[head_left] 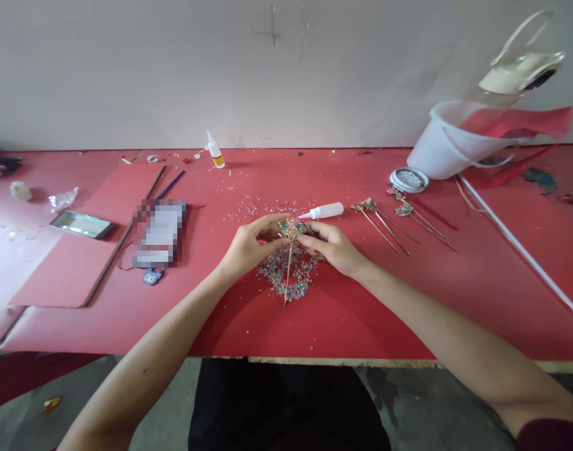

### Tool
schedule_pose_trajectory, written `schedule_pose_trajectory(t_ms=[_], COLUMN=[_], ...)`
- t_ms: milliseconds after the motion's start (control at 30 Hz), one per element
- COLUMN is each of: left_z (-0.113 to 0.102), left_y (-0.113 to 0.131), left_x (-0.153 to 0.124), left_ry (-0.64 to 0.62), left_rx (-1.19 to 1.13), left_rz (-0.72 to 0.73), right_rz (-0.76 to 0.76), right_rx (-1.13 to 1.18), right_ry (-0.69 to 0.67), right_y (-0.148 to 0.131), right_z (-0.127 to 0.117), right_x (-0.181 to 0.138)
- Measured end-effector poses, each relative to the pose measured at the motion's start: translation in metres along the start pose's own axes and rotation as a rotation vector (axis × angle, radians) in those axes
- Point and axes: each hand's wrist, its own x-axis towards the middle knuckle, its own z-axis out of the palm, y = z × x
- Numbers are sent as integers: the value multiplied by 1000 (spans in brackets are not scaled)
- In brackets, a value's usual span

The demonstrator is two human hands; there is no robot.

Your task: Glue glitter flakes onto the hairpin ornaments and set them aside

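Note:
My left hand (248, 246) pinches the ornate, bead-covered head of a gold hair stick (289, 263), whose thin stem hangs down toward me. My right hand (330, 245) meets it from the right, fingers closed on a thin dark tool, likely tweezers, at the ornament's edge. Both hands hover just above a pile of small multicoloured chips (290, 275) on the red table (361, 313). A white glue bottle (324, 211) lies on its side just beyond my right hand.
Several finished hair sticks (389, 219) lie to the right, by a round tin (409, 180) and a tilted white bucket (446, 144). A second glue bottle (215, 152) stands at the back. Left: a red board (79, 250), a metal tray (82, 223), a blurred card (159, 233).

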Motion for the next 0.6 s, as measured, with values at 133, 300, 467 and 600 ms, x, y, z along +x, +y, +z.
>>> schedule_pose_trajectory(t_ms=[133,300,467,600], left_z=[1,1,1,1], left_y=[-1,-3,-5,-7], left_x=[0,0,0,1], left_ry=[8,17,27,13], left_rx=[2,1,26,11], left_rz=[14,38,48,43], right_rz=[-13,-27,-23,-15], right_rx=[10,29,6,-15], right_ry=[-10,-23,-1,17], right_y=[1,2,1,0], right_z=[0,-1,1,1], right_x=[0,0,1,1])
